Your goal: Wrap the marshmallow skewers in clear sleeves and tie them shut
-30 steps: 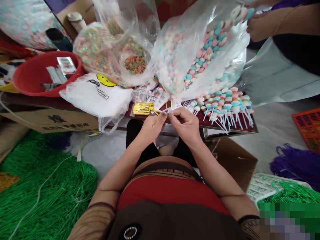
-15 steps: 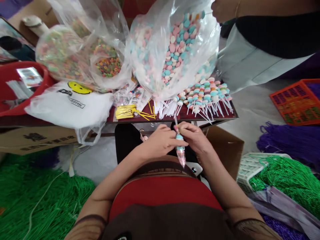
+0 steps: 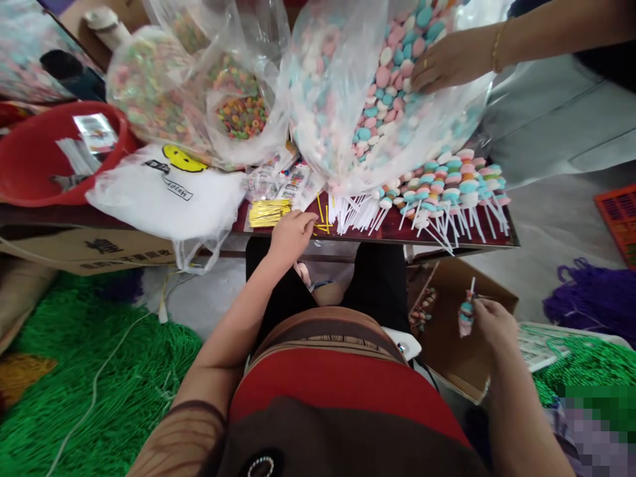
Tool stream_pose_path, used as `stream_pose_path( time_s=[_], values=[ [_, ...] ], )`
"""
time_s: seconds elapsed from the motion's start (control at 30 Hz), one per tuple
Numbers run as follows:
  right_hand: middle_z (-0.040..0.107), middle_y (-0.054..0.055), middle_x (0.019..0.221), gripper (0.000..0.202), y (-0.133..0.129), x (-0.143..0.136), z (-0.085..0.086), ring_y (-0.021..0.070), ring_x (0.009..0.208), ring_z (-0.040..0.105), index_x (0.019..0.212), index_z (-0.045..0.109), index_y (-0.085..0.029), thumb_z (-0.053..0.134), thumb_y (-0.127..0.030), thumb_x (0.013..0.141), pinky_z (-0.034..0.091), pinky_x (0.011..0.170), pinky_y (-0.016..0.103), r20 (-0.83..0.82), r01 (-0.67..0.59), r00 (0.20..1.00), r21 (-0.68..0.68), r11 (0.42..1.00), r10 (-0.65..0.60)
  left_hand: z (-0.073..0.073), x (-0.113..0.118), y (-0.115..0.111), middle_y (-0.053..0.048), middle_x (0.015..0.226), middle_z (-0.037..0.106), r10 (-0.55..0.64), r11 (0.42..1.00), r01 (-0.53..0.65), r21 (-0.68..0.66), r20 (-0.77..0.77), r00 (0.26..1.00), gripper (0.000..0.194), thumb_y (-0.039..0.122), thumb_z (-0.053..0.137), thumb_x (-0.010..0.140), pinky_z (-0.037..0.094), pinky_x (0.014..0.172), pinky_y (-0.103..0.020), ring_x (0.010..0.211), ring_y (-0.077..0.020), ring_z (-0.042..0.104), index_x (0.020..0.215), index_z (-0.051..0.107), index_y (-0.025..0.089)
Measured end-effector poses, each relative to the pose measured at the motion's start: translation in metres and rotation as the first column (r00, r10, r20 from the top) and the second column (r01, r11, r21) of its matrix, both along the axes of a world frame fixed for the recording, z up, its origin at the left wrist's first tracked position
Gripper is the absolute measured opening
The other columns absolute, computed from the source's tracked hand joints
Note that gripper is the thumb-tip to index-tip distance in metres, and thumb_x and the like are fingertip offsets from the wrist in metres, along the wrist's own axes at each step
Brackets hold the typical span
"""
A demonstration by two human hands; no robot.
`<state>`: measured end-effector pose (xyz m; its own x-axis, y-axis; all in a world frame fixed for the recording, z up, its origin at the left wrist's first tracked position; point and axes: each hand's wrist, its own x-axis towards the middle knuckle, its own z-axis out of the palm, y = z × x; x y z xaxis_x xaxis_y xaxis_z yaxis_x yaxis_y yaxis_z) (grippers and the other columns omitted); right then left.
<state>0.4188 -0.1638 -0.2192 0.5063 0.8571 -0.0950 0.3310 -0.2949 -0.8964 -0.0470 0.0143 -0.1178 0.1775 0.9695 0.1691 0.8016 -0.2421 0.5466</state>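
My right hand (image 3: 497,322) pinches a wrapped marshmallow lollipop (image 3: 466,318) of pink and blue pieces. It hangs above an open cardboard box (image 3: 450,351), where other wrapped lollipops (image 3: 424,310) lie. My left hand (image 3: 292,236) is at the table's front edge, fingers curled together beside loose yellow twist ties (image 3: 325,227); what is between the fingertips, if anything, is hidden. Left of it lies a bundle of yellow twist ties (image 3: 268,213). Clear printed wrappers (image 3: 293,182) lie behind. White sticks (image 3: 350,213) and unwrapped marshmallow lollipops (image 3: 452,185) line the table's edge.
Another person's hand (image 3: 450,59) reaches into the big bag of marshmallows (image 3: 328,99). Bags of ring candy (image 3: 243,116), a white smiley bag (image 3: 169,192) and a red basin (image 3: 30,159) stand left. Green strands (image 3: 99,371) cover the floor; an orange crate (image 3: 616,218) is right.
My right hand has carried the wrapped lollipop right, over the box. My left hand has let go of it and moved left to the twist ties. The other person's hand has gone into the marshmallow bag.
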Motion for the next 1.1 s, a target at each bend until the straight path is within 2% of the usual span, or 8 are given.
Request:
stream_pose_path(
  time_s=[0.1, 0.17, 0.3, 0.37, 0.5, 0.73, 0.9, 1.1],
  values=[
    [0.04, 0.001, 0.036, 0.026, 0.006, 0.006, -0.012, 0.0368, 0.063, 0.067, 0.047, 0.058, -0.037, 0.079, -0.039, 0.062, 0.047, 0.061, 0.052, 0.185, 0.073, 0.98, -0.027, 0.997, -0.066, -0.004, -0.006, 0.002, -0.008, 0.095, 0.075, 0.035, 0.998, -0.034, 0.045, -0.029, 0.999, 0.026, 0.018, 0.053, 0.094, 0.048, 0.09, -0.035, 0.093, -0.0233, 0.066, 0.099, 0.078, 0.022],
    [0.045, 0.002, 0.039, 0.022, 0.013, 0.002, -0.002, 0.037, 0.067, 0.069, 0.052, 0.06, -0.038, 0.078, -0.041, 0.064, 0.049, 0.066, 0.054, 0.21, 0.101, 0.973, -0.032, 0.994, -0.092, -0.006, -0.009, -0.001, -0.009, 0.098, 0.075, 0.044, 0.996, -0.041, 0.085, -0.03, 0.999, 0.026, 0.019, 0.053, 0.095, 0.048, 0.091, -0.036, 0.094, -0.0237, 0.066, 0.101, 0.078, 0.021],
    [0.073, 0.011, 0.075, 0.015, 0.036, -0.036, 0.054, 0.0326, 0.071, 0.072, 0.078, 0.072, -0.035, 0.071, -0.05, 0.079, 0.053, 0.074, 0.056, 0.104, 0.15, 0.984, -0.035, 0.988, -0.145, -0.006, -0.012, 0.007, -0.009, 0.097, 0.075, 0.079, 0.987, -0.073, 0.141, -0.038, 0.996, 0.028, 0.021, 0.05, 0.096, 0.049, 0.093, -0.037, 0.094, -0.0242, 0.064, 0.102, 0.078, 0.021],
    [0.077, 0.01, 0.093, 0.013, 0.048, -0.068, 0.088, 0.0306, 0.079, 0.073, 0.092, 0.075, -0.04, 0.069, -0.05, 0.085, 0.057, 0.078, 0.053, 0.053, 0.078, 0.995, 0.076, 0.994, -0.082, -0.004, -0.011, 0.023, -0.011, 0.098, 0.074, 0.117, 0.98, -0.105, 0.167, -0.058, 0.992, 0.029, 0.021, 0.049, 0.096, 0.048, 0.094, -0.039, 0.097, -0.0256, 0.064, 0.102, 0.078, 0.021],
    [0.079, 0.004, 0.089, 0.013, 0.065, -0.137, 0.129, 0.026, 0.077, 0.076, 0.097, 0.078, -0.036, 0.072, -0.043, 0.087, 0.063, 0.079, 0.044, 0.113, -0.109, 0.99, 0.22, 0.97, 0.085, 0.009, -0.004, 0.068, -0.018, 0.116, 0.07, 0.226, 0.974, -0.217, 0.064, -0.246, 0.943, 0.036, 0.026, 0.043, 0.1, 0.046, 0.101, -0.041, 0.113, -0.0305, 0.062, 0.109, 0.076, 0.013],
    [0.081, 0.004, 0.083, 0.018, 0.062, -0.199, 0.127, 0.0185, 0.07, 0.077, 0.1, 0.077, -0.022, 0.066, -0.035, 0.092, 0.066, 0.073, 0.033, 0.15, -0.442, 0.896, 0.197, 0.875, 0.419, 0.017, 0.003, 0.109, -0.022, 0.134, 0.063, 0.214, 0.935, -0.312, -0.168, -0.434, 0.875, 0.037, 0.029, 0.047, 0.099, 0.052, 0.096, -0.04, 0.122, -0.0331, 0.062, 0.124, 0.068, 0.011],
    [0.081, 0.005, 0.084, 0.02, 0.058, -0.204, 0.121, 0.0197, 0.071, 0.077, 0.101, 0.077, -0.022, 0.065, -0.036, 0.093, 0.066, 0.077, 0.037, 0.118, -0.433, 0.901, 0.171, 0.885, 0.418, 0.012, 0.006, 0.112, -0.019, 0.135, 0.064, 0.23, 0.928, -0.331, -0.168, -0.442, 0.867, 0.04, 0.01, 0.04, 0.097, 0.053, 0.095, -0.038, 0.12, -0.0292, 0.065, 0.129, 0.063, 0.013],
    [0.081, 0.005, 0.082, 0.022, 0.057, -0.205, 0.118, 0.0208, 0.071, 0.077, 0.101, 0.078, -0.023, 0.064, -0.039, 0.093, 0.066, 0.076, 0.037, 0.1, -0.417, 0.908, 0.165, 0.894, 0.406, 0.01, 0.015, 0.116, -0.024, 0.139, 0.058, 0.282, 0.914, -0.369, -0.168, -0.389, 0.877, 0.038, 0.026, 0.043, 0.102, 0.054, 0.095, -0.04, 0.119, -0.0322, 0.065, 0.13, 0.061, 0.006]
  ],
)
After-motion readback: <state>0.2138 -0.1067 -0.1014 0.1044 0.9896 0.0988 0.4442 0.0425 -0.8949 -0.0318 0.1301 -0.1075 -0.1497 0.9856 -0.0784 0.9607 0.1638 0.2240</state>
